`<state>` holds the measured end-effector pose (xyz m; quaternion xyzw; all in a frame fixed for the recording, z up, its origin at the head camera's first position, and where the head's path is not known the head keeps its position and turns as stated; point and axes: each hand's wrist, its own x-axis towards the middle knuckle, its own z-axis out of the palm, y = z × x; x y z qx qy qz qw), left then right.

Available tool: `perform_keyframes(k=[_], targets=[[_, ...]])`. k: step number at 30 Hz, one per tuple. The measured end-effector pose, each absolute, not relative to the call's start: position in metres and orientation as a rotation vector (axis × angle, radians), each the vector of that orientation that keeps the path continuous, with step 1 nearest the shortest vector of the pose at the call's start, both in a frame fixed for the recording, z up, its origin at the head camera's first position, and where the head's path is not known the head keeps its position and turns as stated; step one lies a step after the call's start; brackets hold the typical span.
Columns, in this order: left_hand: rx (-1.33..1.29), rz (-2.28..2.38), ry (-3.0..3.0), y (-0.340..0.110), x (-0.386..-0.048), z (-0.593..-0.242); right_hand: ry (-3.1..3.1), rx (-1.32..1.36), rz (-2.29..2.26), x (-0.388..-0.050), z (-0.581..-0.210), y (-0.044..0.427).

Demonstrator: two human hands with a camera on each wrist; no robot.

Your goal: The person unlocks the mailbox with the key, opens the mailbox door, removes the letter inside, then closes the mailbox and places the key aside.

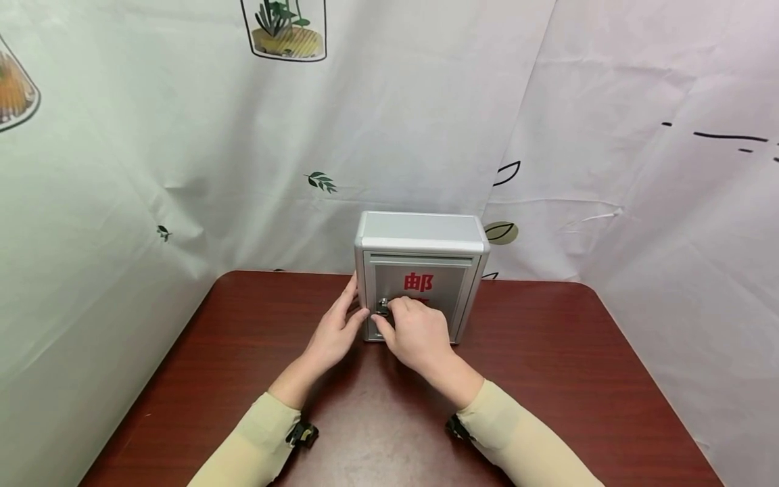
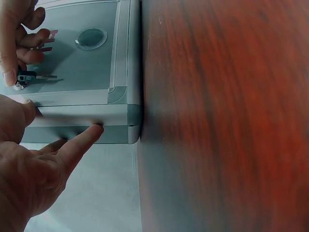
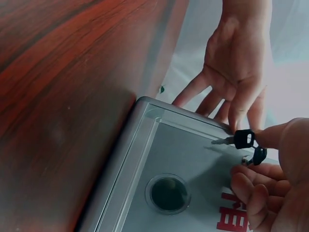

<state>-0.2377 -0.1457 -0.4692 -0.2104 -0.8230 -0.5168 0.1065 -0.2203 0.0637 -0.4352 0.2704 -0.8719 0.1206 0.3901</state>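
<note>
A silver metal mailbox [image 1: 420, 231] with red characters on its front stands upright on the table. My left hand [image 1: 333, 330] rests against its left side, fingers extended and thumb at the front edge. At the lock on the left of the door, my right hand [image 1: 420, 331] pinches a black-headed key [image 3: 259, 155] between thumb and curled fingers. A second key [image 3: 244, 139] hangs from the same set, its blade sticking out free. How deep the held key sits in the lock is hidden by the fingers.
A round window [image 3: 166, 193] is set low in the mailbox door, and a slot runs along its top. The reddish-brown wooden table [image 1: 243, 338] has rounded back corners. White printed curtains [image 1: 395, 122] hang close behind and on both sides.
</note>
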Motion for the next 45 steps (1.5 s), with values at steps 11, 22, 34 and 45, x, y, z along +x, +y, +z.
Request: perform_keyframes(k=[11, 22, 34, 45], targets=[[-0.598, -1.502, -2.433, -0.147, -0.239, -0.472, -2.175, 0.67, 0.359, -0.22, -0.439, 0.06], [-0.588, -1.499, -2.448, -0.151, -0.241, -0.473, -2.15, 0.652, 0.448, -0.219, -0.446, 0.055], [-0.584, -1.574, -2.437, -0.149, -0.24, -0.473, -2.295, 0.535, 0.63, -0.211, -0.448, 0.05], [-0.556, -1.572, -2.463, -0.149, -0.239, -0.471, -2.44, 0.422, 1.083, -0.21, -0.447, 0.049]])
